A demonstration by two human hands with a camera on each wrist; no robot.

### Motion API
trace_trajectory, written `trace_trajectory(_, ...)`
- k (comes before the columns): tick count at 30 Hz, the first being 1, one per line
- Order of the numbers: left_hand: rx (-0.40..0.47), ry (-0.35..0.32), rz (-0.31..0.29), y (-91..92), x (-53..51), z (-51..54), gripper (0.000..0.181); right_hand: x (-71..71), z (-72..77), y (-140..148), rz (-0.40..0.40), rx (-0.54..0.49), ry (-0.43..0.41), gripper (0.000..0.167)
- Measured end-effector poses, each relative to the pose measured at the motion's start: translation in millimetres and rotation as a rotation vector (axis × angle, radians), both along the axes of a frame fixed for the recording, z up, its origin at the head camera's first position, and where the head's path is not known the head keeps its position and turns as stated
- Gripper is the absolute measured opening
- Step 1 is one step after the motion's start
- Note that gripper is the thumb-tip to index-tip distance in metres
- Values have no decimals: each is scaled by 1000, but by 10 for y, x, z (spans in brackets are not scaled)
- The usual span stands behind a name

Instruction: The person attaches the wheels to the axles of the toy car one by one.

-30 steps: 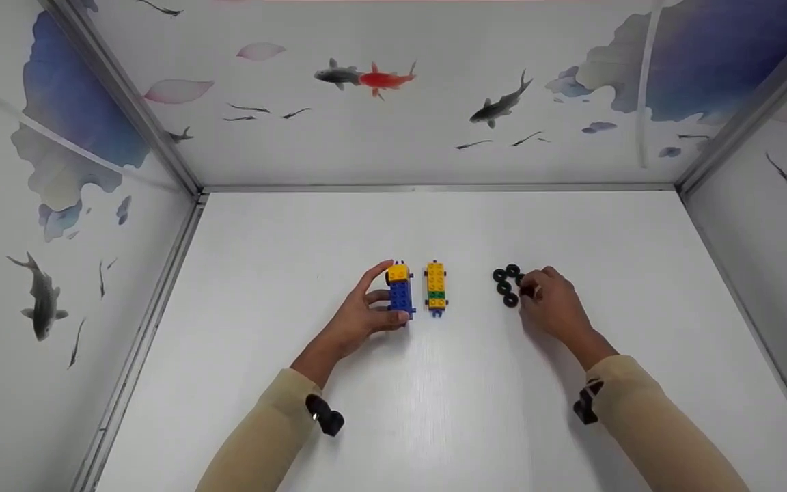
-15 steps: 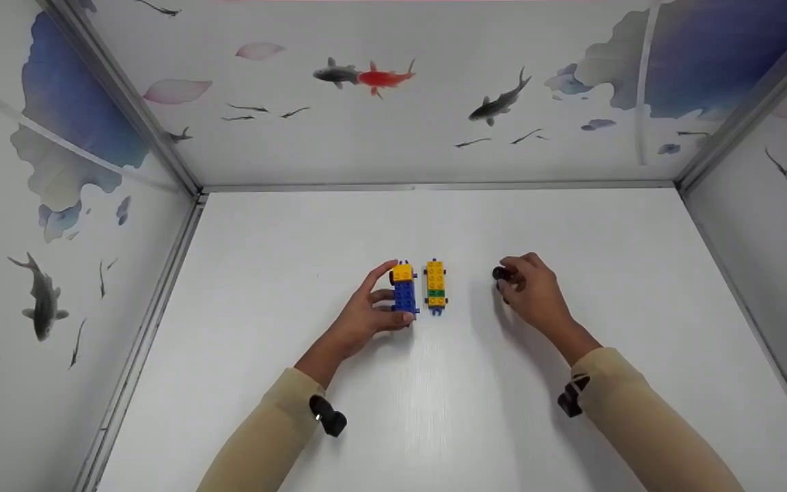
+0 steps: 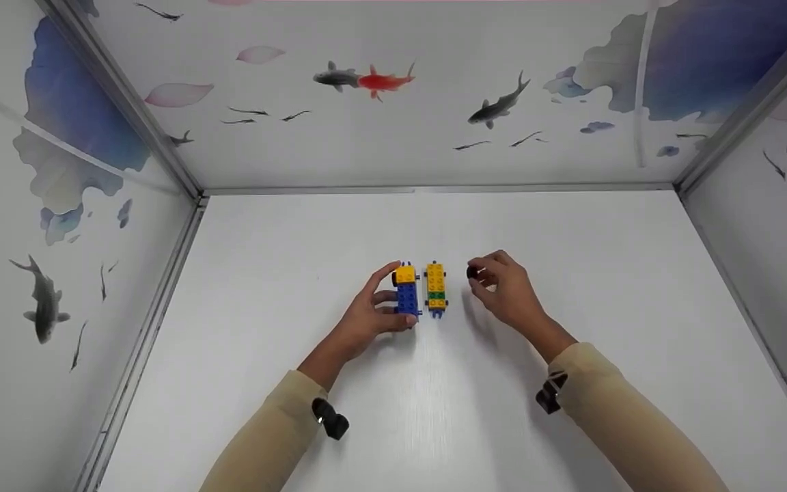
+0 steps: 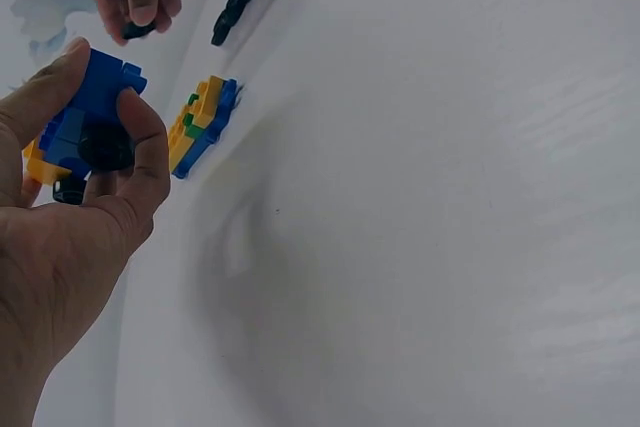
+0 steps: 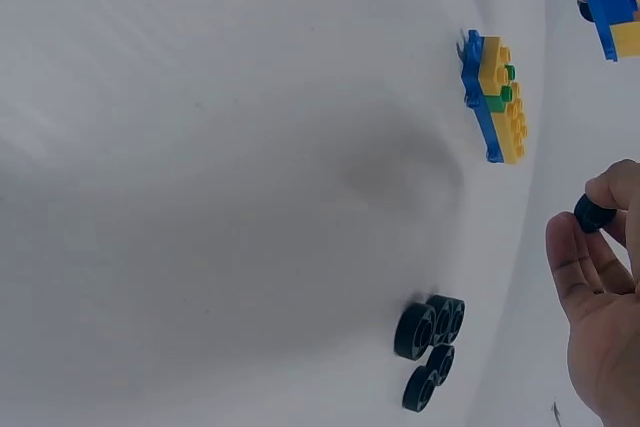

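Observation:
My left hand [image 3: 365, 320] grips a toy building-block vehicle [image 3: 406, 299], blue with a yellow block at its far end. Black wheels [image 4: 105, 147] sit on the side of it facing that palm. Between thumb and fingers, my right hand [image 3: 511, 294] pinches a small black toy wheel [image 5: 594, 214], raised off the table and right of the vehicles. A second block vehicle [image 3: 436, 285], yellow and green on a blue base, stands between the hands. Its axle stubs show without wheels.
Several loose black wheels [image 5: 416, 331] lie on the white table [image 3: 243, 273]; the right hand hides them in the head view. White panels with painted fish [image 3: 393, 82] enclose the table at the back and sides.
From the loose wheels, my right hand has picked one up and moved left with it toward the vehicles. My left hand keeps its hold, shifting slightly right.

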State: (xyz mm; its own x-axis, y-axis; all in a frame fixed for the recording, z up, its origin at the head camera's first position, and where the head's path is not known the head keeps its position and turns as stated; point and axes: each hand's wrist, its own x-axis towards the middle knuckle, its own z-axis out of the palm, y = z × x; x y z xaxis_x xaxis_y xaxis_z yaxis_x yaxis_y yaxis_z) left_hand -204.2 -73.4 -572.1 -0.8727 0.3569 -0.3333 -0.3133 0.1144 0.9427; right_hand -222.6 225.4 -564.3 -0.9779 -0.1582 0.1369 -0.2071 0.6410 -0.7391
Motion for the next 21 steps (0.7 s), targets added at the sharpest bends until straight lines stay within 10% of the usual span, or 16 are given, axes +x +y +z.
trace_trajectory(21,32,9,-17,11,26,-25,108,1,48,-394,95,-102,-54,36)
